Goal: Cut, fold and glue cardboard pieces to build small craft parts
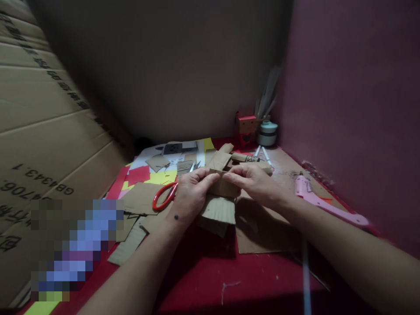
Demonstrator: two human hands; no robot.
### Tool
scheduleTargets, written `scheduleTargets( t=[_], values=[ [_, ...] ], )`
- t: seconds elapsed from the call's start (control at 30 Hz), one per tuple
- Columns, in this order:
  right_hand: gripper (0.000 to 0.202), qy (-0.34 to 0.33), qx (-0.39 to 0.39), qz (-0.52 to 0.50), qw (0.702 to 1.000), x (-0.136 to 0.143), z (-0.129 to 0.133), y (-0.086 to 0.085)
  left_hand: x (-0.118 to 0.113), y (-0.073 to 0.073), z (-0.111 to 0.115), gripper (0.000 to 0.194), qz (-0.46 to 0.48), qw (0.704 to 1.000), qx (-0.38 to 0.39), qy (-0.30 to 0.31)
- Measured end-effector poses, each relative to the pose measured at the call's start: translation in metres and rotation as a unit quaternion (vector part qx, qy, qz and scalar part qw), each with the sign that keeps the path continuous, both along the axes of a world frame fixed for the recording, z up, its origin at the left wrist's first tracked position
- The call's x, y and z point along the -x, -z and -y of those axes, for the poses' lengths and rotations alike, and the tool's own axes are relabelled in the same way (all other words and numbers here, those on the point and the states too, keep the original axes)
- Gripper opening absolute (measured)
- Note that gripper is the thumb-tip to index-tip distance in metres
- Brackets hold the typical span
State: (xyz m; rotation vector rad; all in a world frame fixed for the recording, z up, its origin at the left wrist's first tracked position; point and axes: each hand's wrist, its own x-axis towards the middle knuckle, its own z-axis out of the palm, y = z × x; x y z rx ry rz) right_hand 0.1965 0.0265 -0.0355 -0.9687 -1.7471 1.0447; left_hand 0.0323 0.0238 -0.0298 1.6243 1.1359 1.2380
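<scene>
Both hands grip one small brown piece of cardboard [223, 189] at its upper edge, over the middle of the table. My left hand [193, 192] pinches it between thumb and fingers. From the other side my right hand [251, 181] pinches the same edge, its thumb close to the left thumb. Below the held piece lies a pale corrugated cardboard strip [218, 211]. Scissors with red handles [165, 197] lie just left of my left hand, their blades partly hidden. Beyond the hands are more folded cardboard pieces [220, 158].
A pink glue gun [328, 204] lies at the right. A small box figure [246, 129] and a light-blue pot [267, 133] stand at the back. Paper and cardboard scraps [141, 197] cover the left side. A large cardboard box [49, 113] rises at the left, a wall [354, 109] at the right.
</scene>
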Motion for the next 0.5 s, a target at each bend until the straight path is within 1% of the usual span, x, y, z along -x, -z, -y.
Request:
scheduleTargets(
  t=[0.07,0.1,0.13,0.23,0.27,0.3,0.33,0.43,0.5],
  values=[
    [0.022,-0.056,0.077,-0.057,0.994,0.000,-0.003,0.002,0.002,-0.002,-0.001,0.016,0.025,1.000,-0.001,-0.017],
    [0.020,-0.064,0.093,-0.077,0.991,0.000,-0.003,0.003,0.003,-0.004,-0.002,0.015,0.034,0.999,0.011,-0.012],
    [0.017,-0.059,0.096,-0.091,0.989,0.000,-0.004,0.003,0.005,-0.005,-0.003,0.014,0.035,0.999,0.032,0.006],
    [0.014,-0.016,0.083,-0.096,0.992,-0.001,-0.003,0.000,0.010,-0.010,-0.005,0.010,0.006,0.990,0.102,0.098],
    [0.015,-0.009,0.080,-0.092,0.992,-0.002,-0.003,-0.002,0.011,-0.011,-0.005,0.008,-0.002,0.987,0.107,0.116],
    [0.015,-0.009,0.079,-0.090,0.993,-0.003,-0.002,-0.003,0.011,-0.012,-0.005,0.007,-0.007,0.988,0.101,0.121],
    [0.015,-0.015,0.080,-0.090,0.993,-0.004,-0.002,-0.005,0.011,-0.012,-0.004,0.007,-0.008,0.990,0.088,0.112],
    [0.009,-0.055,0.091,-0.111,0.988,-0.004,-0.002,-0.006,0.009,-0.011,-0.002,0.013,-0.024,0.998,0.035,0.051],
    [0.013,-0.065,0.093,-0.126,0.986,-0.003,-0.002,-0.004,0.008,-0.010,-0.003,0.014,-0.034,0.998,0.019,0.040]
  ],
)
